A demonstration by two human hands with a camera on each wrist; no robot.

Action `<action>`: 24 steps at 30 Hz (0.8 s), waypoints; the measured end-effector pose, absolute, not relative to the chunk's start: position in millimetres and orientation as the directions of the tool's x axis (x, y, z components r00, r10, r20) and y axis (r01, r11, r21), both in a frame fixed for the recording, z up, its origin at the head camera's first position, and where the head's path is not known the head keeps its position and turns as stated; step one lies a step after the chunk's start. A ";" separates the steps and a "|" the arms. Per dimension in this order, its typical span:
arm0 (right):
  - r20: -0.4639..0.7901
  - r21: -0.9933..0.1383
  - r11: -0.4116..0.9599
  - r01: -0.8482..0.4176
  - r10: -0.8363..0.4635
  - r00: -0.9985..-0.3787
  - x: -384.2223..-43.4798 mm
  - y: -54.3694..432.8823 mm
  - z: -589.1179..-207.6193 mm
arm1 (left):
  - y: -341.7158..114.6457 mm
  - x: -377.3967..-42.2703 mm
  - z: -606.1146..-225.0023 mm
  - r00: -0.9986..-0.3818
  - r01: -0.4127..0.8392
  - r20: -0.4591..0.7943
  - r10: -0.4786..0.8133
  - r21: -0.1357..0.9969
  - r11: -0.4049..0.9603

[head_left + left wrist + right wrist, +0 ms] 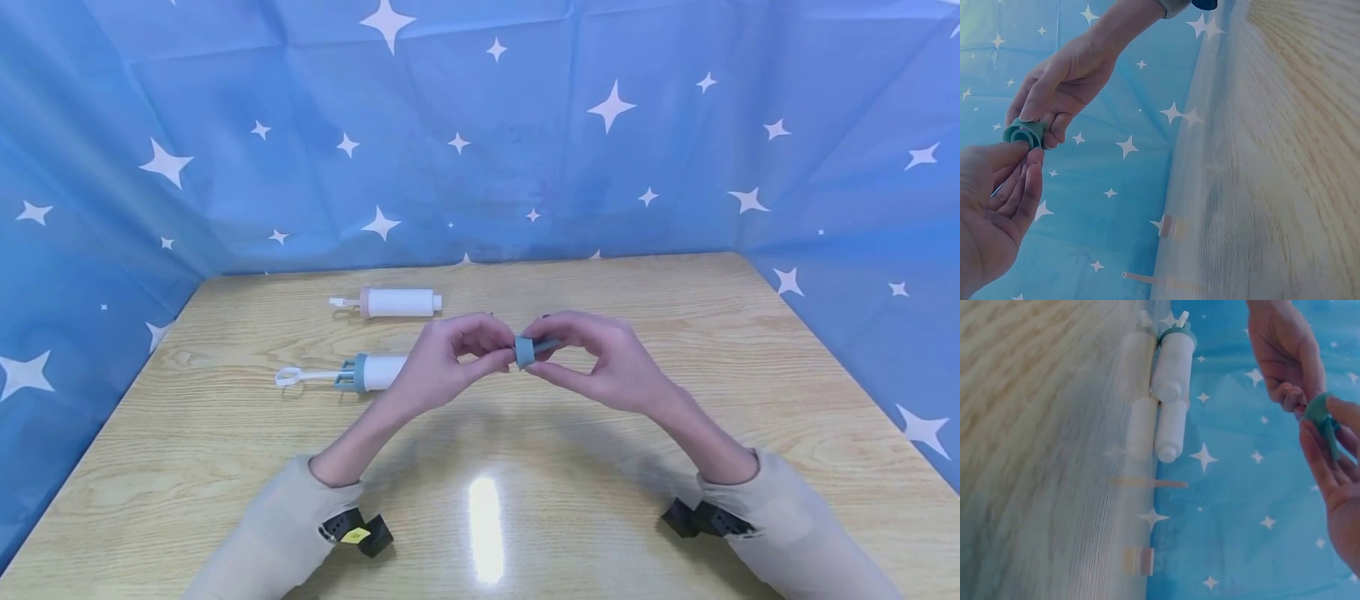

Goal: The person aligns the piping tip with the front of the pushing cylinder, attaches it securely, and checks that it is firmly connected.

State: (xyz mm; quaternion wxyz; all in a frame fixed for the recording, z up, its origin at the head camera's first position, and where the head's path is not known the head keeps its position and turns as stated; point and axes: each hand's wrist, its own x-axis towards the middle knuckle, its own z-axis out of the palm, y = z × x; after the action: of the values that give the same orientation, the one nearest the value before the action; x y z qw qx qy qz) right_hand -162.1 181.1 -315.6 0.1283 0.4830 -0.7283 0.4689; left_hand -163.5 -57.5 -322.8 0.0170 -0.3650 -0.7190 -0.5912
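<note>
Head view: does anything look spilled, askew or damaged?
Nothing stands out. Both white cylinders lie roughly parallel, and the held teal piece shows no visible damage. The bright streak on the tabletop looks like reflected light, not a spill.

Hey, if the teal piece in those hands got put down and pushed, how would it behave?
The teal piece would probably roll, since its rim is round, though the slim stem might make it swerve. It's likely light, being small beside the left hand and right hand pinching it. It looks fairly stiff, with no bend showing.
</note>
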 end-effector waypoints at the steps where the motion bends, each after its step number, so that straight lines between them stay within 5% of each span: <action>1: 0.646 -0.556 0.086 -0.827 -0.582 -0.494 -162.0 180.5 -315.8 | -57.3 -163.1 -323.0 -0.738 0.543 0.456 0.498 0.839 0.035; 8: 0.685 -0.529 0.023 -0.849 -0.578 -0.443 -162.9 178.9 -318.9 | -55.1 -160.2 -322.7 -0.765 0.526 0.457 0.454 0.850 0.032; 24: 0.634 -0.593 0.057 -0.803 -0.581 -0.510 -157.8 175.5 -320.7 | -49.7 -158.3 -326.9 -0.780 0.545 0.489 0.391 0.838 0.040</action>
State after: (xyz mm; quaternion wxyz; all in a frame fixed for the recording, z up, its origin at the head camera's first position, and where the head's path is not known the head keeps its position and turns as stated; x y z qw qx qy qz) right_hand -157.8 175.5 -320.7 0.1134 0.4817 -0.7182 0.4892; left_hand -158.3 -49.7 -326.9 0.0629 -0.3256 -0.7184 -0.6115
